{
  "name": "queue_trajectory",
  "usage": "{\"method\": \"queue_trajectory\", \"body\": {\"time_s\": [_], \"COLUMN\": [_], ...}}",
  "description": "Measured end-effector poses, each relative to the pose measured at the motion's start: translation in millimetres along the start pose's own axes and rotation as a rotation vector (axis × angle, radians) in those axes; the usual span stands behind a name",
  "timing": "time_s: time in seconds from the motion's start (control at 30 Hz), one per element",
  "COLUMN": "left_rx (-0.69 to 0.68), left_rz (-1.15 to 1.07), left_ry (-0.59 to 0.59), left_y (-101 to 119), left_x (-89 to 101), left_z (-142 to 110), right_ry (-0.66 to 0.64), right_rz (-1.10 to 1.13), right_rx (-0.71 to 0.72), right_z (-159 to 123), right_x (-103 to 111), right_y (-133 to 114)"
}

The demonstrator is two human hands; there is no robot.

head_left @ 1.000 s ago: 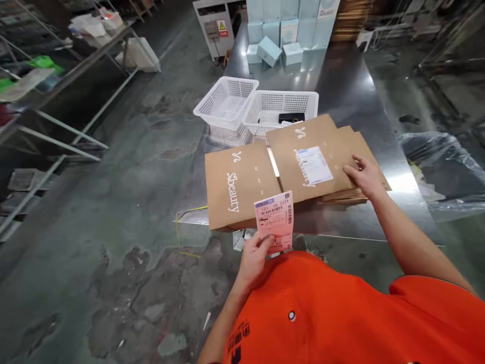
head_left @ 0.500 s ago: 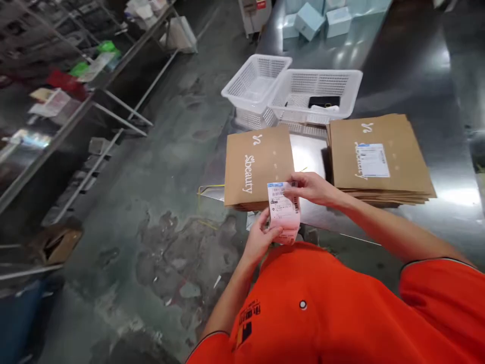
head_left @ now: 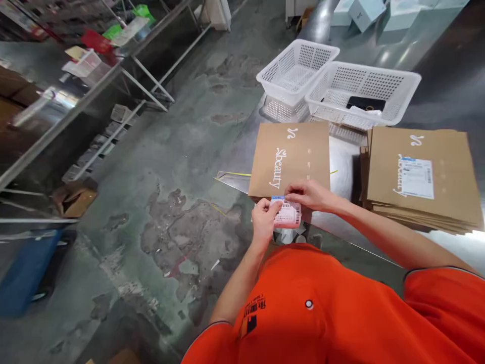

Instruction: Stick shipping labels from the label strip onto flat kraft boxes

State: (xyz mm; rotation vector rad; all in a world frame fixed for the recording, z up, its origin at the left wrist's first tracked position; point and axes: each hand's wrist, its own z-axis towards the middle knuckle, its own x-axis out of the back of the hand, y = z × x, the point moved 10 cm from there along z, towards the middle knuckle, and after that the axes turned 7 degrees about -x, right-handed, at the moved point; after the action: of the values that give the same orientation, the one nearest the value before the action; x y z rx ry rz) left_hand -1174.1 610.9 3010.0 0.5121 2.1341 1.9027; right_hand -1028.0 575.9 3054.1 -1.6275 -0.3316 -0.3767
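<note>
I log the steel table (head_left: 447,76) as follows: one mailer (head_left: 290,159) at left, a stack of mailers (head_left: 420,177) at right. Behind them, a stacked pair of baskets (head_left: 297,71) stands left of a single basket (head_left: 364,91), which has a black item (head_left: 366,103) in it. Boxes (head_left: 366,10) stand farther back. A label (head_left: 287,212) sits just before the mailer
</note>
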Motion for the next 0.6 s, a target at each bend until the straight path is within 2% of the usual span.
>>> {"method": "queue_trajectory", "body": {"time_s": [0.07,0.17,0.2,0.3,0.37,0.43,0.5,0.57,0.6], "left_rx": [0.009,0.121,0.176,0.279,0.259,0.174,0.058,-0.028,-0.045], "left_rz": [-0.026,-0.048,-0.033,0.050,0.090,0.138,0.203,0.229,0.219], "left_ry": [-0.032,-0.125,-0.161,-0.226,-0.176,-0.047,0.098,0.162,0.157], "left_y": [-8,-36,-49,-77,-77,-63,-41,-25,-22], "left_x": [1.1,-0.2,0.6,14.7,36.3,64.4,88.7,97.5,96.2], "left_z": [2,-2,-8,-31,-41,-37,-21,2,14], "right_ry": [0.071,0.357,0.414,0.456,0.506,0.515,0.427,0.324,0.282], "right_rz": [-0.073,-0.281,-0.394,-0.726,-0.822,-0.820,-0.816,-0.835,-0.846], "right_rx": [0.028,0.019,0.006,-0.057,-0.093,-0.051,0.052,0.131,0.158], "right_z": [18,46,55,73,76,76,77,69,61], "right_x": [19,68,78,89,92,84,56,17,-2], "right_y": [4,19,24,41,46,43,34,25,21]}}
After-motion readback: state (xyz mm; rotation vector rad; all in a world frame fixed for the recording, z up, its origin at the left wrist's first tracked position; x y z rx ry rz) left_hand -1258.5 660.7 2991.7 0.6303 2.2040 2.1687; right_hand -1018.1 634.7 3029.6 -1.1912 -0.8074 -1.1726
